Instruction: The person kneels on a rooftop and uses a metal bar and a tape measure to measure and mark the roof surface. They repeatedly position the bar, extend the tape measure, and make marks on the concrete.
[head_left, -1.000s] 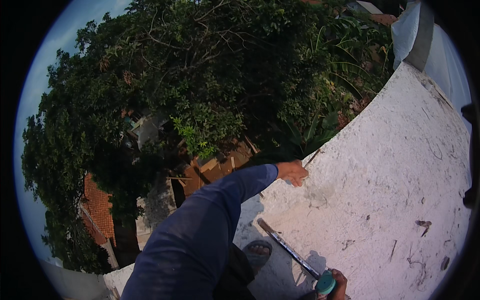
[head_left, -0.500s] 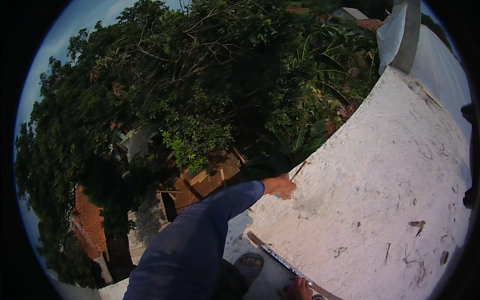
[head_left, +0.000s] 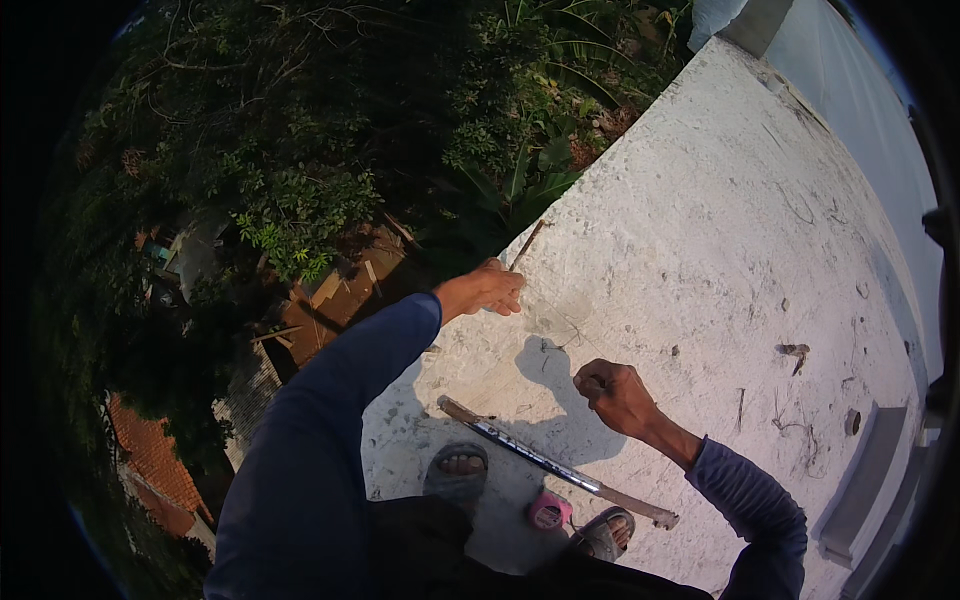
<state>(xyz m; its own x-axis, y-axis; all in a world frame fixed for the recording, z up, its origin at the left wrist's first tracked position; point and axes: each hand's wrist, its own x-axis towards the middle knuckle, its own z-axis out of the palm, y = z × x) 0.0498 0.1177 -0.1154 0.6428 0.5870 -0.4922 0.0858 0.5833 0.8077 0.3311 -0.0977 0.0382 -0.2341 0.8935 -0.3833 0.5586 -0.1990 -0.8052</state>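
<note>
My left hand (head_left: 488,291) reaches out to the edge of a white concrete roof slab (head_left: 720,230), its fingers curled down beside a thin stick (head_left: 528,243) that pokes up at the edge. What it holds, if anything, is too small to tell. My right hand (head_left: 612,392) hovers over the slab as a closed fist, thumb pressed on forefinger, with nothing clearly in it. A long narrow metal bar (head_left: 553,464) lies flat on the slab just below both hands. A small pink round thing (head_left: 548,511) lies between my sandalled feet (head_left: 458,470).
The slab drops off at its left edge to trees (head_left: 300,150) and red tiled roofs (head_left: 150,465) far below. A low raised kerb (head_left: 868,470) runs along the right. Small debris (head_left: 795,350) dots the surface.
My right hand has come up from the lower edge, where it held a teal round thing, to a fist over the slab. The view has tilted down; my left hand stays at the edge.
</note>
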